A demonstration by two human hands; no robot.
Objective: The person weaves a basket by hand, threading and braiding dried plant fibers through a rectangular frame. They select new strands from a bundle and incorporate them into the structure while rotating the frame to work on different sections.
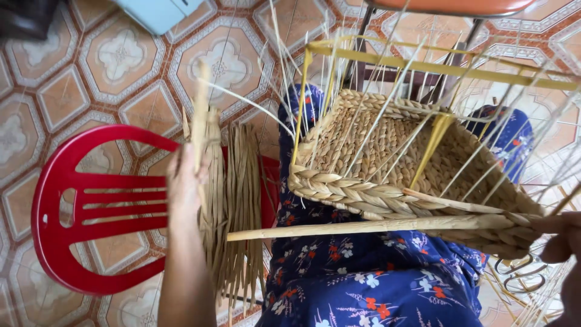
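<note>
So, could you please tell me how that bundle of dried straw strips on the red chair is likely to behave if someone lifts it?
The bundle of strips would probably flop: the strips are long, thin and hang over the red chair. Loose strands could slide out, since no tie shows. It looks light, as the left hand lifts a few strips easily.

Floor (72, 79) was ceramic tile, cream octagons with pale floral centres, bordered in orange-red. A red plastic chair (66, 206) stood at left, seen from above, slatted back showing. At top edge, a pale blue plastic object (158, 12), partly cut off. An orange seat (451, 6) on dark metal legs (363, 42) stood at top right. Light was even, soft daylight, with no hard shadows.
</note>
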